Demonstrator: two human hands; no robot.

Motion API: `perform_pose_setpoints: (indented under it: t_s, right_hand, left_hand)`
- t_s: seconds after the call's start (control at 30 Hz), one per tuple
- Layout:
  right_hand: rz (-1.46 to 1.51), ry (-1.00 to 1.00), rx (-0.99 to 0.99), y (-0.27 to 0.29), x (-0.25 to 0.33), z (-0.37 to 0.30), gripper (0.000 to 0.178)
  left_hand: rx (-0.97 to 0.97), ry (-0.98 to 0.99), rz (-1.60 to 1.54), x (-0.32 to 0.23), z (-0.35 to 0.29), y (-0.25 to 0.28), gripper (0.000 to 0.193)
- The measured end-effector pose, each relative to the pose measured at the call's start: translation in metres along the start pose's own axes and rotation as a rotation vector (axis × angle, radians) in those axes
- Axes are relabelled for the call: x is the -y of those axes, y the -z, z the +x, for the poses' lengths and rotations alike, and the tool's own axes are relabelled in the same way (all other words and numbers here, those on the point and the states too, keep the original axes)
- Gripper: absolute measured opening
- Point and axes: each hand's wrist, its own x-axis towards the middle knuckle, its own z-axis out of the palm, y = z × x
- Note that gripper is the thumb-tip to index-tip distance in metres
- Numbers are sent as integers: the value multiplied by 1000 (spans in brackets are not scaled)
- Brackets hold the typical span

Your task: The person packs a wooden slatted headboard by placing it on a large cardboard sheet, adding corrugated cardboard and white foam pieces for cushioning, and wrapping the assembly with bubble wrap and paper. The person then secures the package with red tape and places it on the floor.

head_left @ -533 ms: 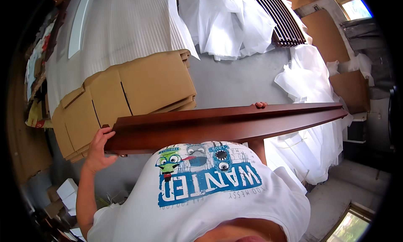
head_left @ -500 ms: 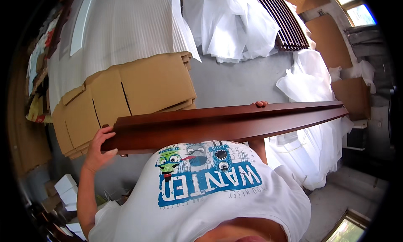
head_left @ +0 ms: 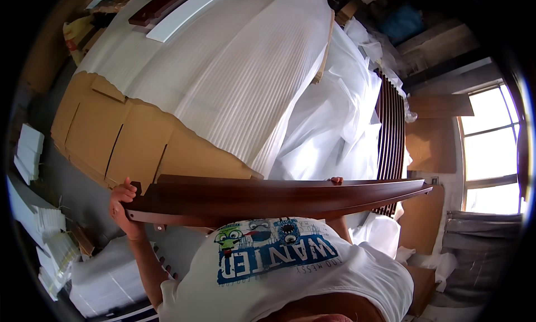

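Long ridged reddish-brown board (head_left: 268,196) is up off the floor, held crosswise right against the front of the white T-shirt (head_left: 357,277). Left hand (head_left: 124,203): grip closed on the board's left end, fingers curled at the corner. Right hand (head_left: 336,180): grip holding the board too, only fingertips visible over the far edge (rest hidden behind the wood); forearm runs in underneath.

Versus half a second ago: the person has turned left, so from here the whole surrounding scene has swung clockwise. The board stays in both hands but now sits lower in view and looks darker. The big window (head_left: 491,146), formerly just a corner up top, now shows at right. The dark slatted panel (head_left: 391,132) has come down to just beyond the board's right half. Flattened cardboard (head_left: 139,140) has shifted left, still partly hidden by the board; the ribbed white foam sheet (head_left: 240,93) spreads beyond it, with a white strip (head_left: 187,12) on top. Grey floor beyond the board has dropped from view, crumpled white wrapping (head_left: 335,138) showing there instead.
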Motion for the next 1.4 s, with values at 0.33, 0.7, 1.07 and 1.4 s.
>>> perform_pose_setpoints:
  t_s: [0.33, 0.7, 1.07, 1.4]
  right_hand:
    - [-91, -291, 350, 34, 24, 216, 78]
    - [248, -644, -500, -102, -42, 385, 64]
    - [45, -840, -67, -191, -100, 580, 74]
    - [-210, -907, -37, -191, -205, 775, 63]
  left_hand:
    - [-680, -71, 4, 31, -86, -66, 45]
    - [-1205, -32, 357, 41, -120, -109, 51]
    - [-1304, 194, 491, 77, -8, -175, 57]
    - [-949, 262, 506, 64, 164, -237, 56]
